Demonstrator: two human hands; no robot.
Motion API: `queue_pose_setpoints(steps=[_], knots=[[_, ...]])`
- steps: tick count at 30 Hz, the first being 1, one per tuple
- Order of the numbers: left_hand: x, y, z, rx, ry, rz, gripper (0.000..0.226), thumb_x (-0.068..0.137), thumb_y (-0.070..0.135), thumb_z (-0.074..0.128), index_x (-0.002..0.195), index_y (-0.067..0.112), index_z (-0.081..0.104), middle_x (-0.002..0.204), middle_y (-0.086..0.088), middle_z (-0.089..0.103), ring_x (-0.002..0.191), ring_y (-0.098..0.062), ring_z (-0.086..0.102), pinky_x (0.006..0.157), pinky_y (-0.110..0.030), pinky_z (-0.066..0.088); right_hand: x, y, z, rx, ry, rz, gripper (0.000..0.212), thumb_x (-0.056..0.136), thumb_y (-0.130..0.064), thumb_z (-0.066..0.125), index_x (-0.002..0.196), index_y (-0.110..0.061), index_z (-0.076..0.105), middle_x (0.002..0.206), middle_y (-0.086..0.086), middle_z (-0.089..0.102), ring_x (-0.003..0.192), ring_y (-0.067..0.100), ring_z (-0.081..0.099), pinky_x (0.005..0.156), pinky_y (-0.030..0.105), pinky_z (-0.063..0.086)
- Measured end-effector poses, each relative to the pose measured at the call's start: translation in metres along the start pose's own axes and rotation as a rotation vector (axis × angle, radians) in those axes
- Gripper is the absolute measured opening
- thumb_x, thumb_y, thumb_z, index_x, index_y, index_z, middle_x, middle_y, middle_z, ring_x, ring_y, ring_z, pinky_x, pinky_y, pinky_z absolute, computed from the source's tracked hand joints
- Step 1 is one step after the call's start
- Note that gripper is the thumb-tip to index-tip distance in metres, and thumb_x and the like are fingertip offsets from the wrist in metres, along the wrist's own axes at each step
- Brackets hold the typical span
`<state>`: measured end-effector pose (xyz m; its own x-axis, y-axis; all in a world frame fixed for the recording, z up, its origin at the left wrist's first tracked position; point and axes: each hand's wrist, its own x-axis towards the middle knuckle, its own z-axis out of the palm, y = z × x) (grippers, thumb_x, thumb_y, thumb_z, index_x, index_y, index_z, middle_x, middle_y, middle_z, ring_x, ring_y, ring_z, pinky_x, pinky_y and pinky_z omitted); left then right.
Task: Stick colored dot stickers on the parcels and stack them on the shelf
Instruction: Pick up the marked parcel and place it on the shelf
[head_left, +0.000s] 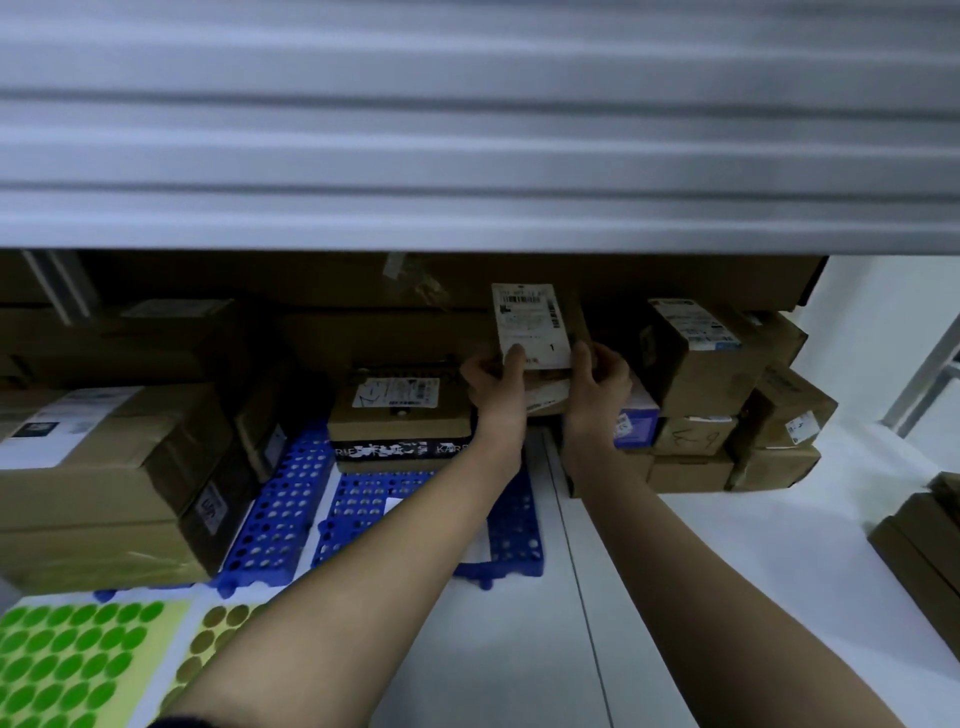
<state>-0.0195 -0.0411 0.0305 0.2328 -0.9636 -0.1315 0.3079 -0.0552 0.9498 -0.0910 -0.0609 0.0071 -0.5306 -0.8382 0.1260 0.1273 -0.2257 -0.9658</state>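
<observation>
Both your hands grasp the small parcel (540, 332): your left hand (496, 384) pinches its near left corner with the thumb on the white label (530, 325), and your right hand (597, 384) curls round its right side. That parcel sits raised and tilted, just right of the black-banded box (400, 415) and left of the brown stack (727, 395), under the shelf board (467, 156). Level it before you set it down, keep the label facing you, and seat it squarely. No dot shows on it; the green sticker sheet (72, 665) lies well below-left of the parcel.
</observation>
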Motion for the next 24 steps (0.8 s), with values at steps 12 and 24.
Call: queue_pose_setpoints(steps=[12,24], knots=[[0.002,0.018,-0.138,-0.074,-0.098,-0.132,0.046,0.088,0.047,0.058,0.127,0.024,0.046,0.114,-0.004,0.066,0.102,-0.022,0.064,0.082,-0.037,0.053,-0.097,0.023,0.055,0.065,-0.129,0.078,0.022,0.095,-0.025,0.056,0.116,-0.026,0.049,0.115,0.001,0.058,0.103,0.013,0.061,0.08,0.023,0.053],[-0.024,0.015,-0.24,-0.057,-0.1,-0.191,0.03,0.085,0.034,0.062,0.11,0.02,0.055,0.109,-0.007,0.067,0.102,-0.021,0.062,0.081,-0.037,0.052,-0.15,0.03,0.068,-0.043,-0.517,0.341,0.067,0.08,-0.063,0.056,0.138,-0.033,0.039,0.128,-0.001,0.057,0.109,0.018,0.059,0.092,0.034,0.049]])
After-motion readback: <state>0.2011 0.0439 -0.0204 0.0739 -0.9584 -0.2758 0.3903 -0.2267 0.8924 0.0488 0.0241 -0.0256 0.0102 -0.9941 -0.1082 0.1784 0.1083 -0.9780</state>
